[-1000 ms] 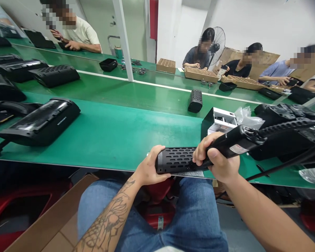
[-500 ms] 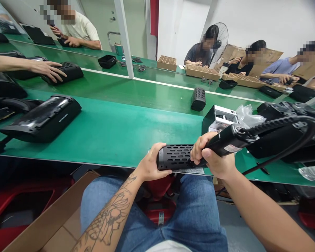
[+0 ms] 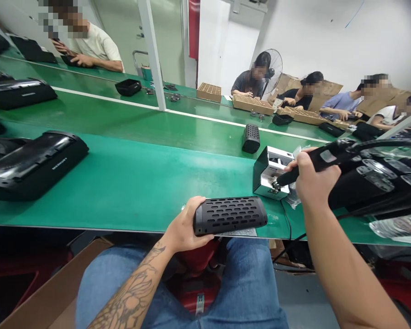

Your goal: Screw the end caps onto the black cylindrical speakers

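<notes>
At the table's front edge, my left hand (image 3: 187, 224) grips the left end of a black perforated housing (image 3: 231, 214), its slotted face turned up. My right hand (image 3: 317, 180) is wrapped around a black corded electric screwdriver (image 3: 325, 155). The screwdriver's tip meets the front of a small black-and-white screw feeder box (image 3: 265, 185), at its metal pick-up part; whether a screw is on the tip is too small to tell. Beneath the housing, a bit of clear plastic shows at the edge.
Glossy black units (image 3: 37, 162) lie at the left, and more black parts (image 3: 373, 183) are piled at the right. Another perforated housing (image 3: 251, 138) stands on the far green belt (image 3: 192, 125). Several people work across the line beside partitioned cardboard trays (image 3: 208, 91). A cable hangs by the feeder.
My right hand has taken the electric screwdriver off the housing and over to the screw feeder, up and right. My left hand still holds the housing. A co-worker's hand at the left has withdrawn.
</notes>
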Motion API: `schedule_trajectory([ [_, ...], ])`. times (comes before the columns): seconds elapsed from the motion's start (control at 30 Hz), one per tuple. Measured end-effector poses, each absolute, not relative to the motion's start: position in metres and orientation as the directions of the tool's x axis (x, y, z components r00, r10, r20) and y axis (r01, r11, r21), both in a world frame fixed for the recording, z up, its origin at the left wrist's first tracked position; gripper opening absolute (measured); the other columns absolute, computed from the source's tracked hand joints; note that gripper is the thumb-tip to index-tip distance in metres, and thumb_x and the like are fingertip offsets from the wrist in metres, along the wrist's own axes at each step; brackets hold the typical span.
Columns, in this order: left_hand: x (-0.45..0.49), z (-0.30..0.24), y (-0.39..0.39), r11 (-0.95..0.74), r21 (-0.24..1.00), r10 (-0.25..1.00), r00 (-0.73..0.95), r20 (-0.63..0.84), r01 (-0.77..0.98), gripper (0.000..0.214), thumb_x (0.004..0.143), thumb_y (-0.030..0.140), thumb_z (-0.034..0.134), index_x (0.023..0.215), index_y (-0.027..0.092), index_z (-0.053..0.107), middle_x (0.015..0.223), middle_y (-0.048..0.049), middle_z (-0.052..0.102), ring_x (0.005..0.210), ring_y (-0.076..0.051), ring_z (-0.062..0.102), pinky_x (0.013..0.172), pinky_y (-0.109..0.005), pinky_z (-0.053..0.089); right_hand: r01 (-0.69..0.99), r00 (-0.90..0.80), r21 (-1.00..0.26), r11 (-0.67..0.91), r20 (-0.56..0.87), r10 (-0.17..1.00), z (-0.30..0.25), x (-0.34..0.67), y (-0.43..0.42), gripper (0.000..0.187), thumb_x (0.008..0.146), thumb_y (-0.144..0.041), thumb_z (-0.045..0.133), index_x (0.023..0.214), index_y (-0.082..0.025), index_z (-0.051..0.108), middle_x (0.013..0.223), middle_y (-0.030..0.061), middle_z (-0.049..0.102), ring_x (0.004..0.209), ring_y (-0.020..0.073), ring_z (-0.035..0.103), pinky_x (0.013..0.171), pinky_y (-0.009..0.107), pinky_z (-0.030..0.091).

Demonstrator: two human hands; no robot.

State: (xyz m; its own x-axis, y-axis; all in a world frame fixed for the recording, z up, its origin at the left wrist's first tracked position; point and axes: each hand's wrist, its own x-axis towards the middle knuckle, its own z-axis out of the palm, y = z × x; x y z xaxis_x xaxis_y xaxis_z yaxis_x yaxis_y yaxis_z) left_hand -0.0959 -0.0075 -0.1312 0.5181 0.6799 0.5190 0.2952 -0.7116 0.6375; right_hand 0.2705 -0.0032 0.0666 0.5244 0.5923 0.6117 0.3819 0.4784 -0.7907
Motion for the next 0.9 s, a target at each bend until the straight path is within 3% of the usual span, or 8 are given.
schedule_trajectory([
  [0.27,-0.096,-0.133,-0.007,-0.721,0.627,0.675,0.504,0.538,0.296,0.117,0.086,0.041,0.098,0.18,0.032,0.03,0.168,-0.0208,0.057,0.152,-0.045,0.068,0.127,-0.063,0.062,0.4,0.561,-0.813,0.423,0.582,0.589,0.031,0.316,0.02,0.035,0.093,-0.05,0.093,0.086,-0.025,0.069,0.062,-0.0026,0.071,0.049,0.0207,0.068,0.057,0.037,0.065],
  [0.5,-0.094,-0.131,-0.008,-0.703,0.656,0.683,0.516,0.517,0.273,0.116,0.087,0.041,0.097,0.181,0.031,0.029,0.169,-0.021,0.055,0.158,-0.046,0.064,0.131,-0.066,0.059,0.281,0.555,-0.811,0.513,0.574,0.602,0.082,0.257,-0.03,0.017,0.092,-0.034,0.093,0.089,-0.026,0.078,0.066,-0.0022,0.068,0.051,0.0213,0.065,0.054,0.041,0.063],
  [0.63,-0.092,-0.13,-0.009,-0.677,0.68,0.704,0.514,0.49,0.28,0.121,0.082,0.043,0.101,0.18,0.028,0.03,0.169,-0.022,0.054,0.16,-0.046,0.061,0.134,-0.067,0.056,-0.043,0.27,-0.816,0.576,0.546,0.793,0.098,0.196,-0.065,0.026,0.091,-0.047,0.101,0.098,-0.028,0.084,0.066,-0.0007,0.069,0.05,0.0215,0.063,0.051,0.042,0.063],
  [0.73,-0.091,-0.13,-0.01,-0.672,0.691,0.705,0.515,0.488,0.267,0.121,0.083,0.045,0.101,0.179,0.028,0.03,0.169,-0.0221,0.054,0.16,-0.046,0.062,0.133,-0.066,0.057,-0.226,0.081,-0.811,0.54,0.537,0.84,0.087,0.153,-0.074,0.032,0.095,-0.052,0.101,0.107,-0.028,0.084,0.068,-0.002,0.072,0.048,0.0196,0.065,0.052,0.039,0.064],
  [0.9,-0.089,-0.13,-0.01,-0.652,0.715,0.718,0.509,0.476,0.252,0.121,0.082,0.046,0.101,0.178,0.032,0.03,0.17,-0.0197,0.054,0.155,-0.045,0.066,0.128,-0.065,0.061,-0.286,-0.09,-0.841,0.459,0.501,0.861,0.059,0.111,-0.061,0.032,0.101,-0.05,0.098,0.113,-0.027,0.079,0.073,-0.0019,0.075,0.054,0.0201,0.072,0.053,0.036,0.063],
])
